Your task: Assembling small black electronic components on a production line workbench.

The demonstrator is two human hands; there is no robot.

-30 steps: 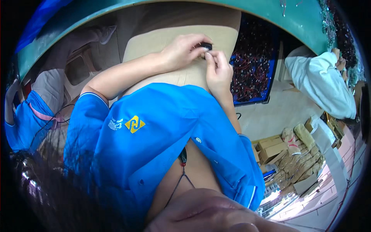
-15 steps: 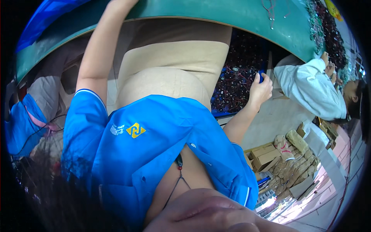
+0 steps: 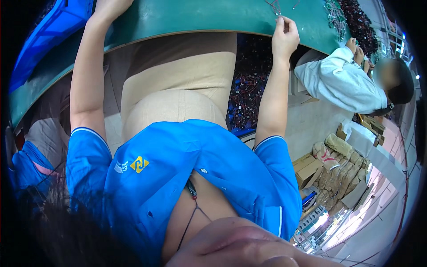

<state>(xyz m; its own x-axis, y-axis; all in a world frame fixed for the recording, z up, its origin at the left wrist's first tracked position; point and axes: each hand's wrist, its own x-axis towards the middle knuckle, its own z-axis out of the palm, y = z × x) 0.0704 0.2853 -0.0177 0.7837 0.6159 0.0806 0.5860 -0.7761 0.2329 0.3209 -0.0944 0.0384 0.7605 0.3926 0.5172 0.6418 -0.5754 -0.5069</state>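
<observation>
My right hand [image 3: 285,39] is at the front edge of the green tabletop [image 3: 191,15], its thumb and fingertips pinched together at the lower end of a thin reddish beaded strand [image 3: 276,7]. The strand lies on the table and runs out of the top of the head view. My left hand [image 3: 113,6] is over the tabletop further left, near a blue plastic bin [image 3: 55,33]. The upper border cuts off its fingers, so what they hold, if anything, is hidden.
Under the table by my lap stands a blue crate [image 3: 249,89] full of dark beaded pieces. Clear and dark strands [image 3: 356,20] are heaped on the right of the table, where a person in a light sweatshirt [image 3: 342,78] works. Cardboard boxes [image 3: 307,171] and wrapped bundles lie behind.
My right hand has moved from the blue part at the crate's edge up to the tabletop and the strand. The view has shifted, and more of the left blue bin shows.
</observation>
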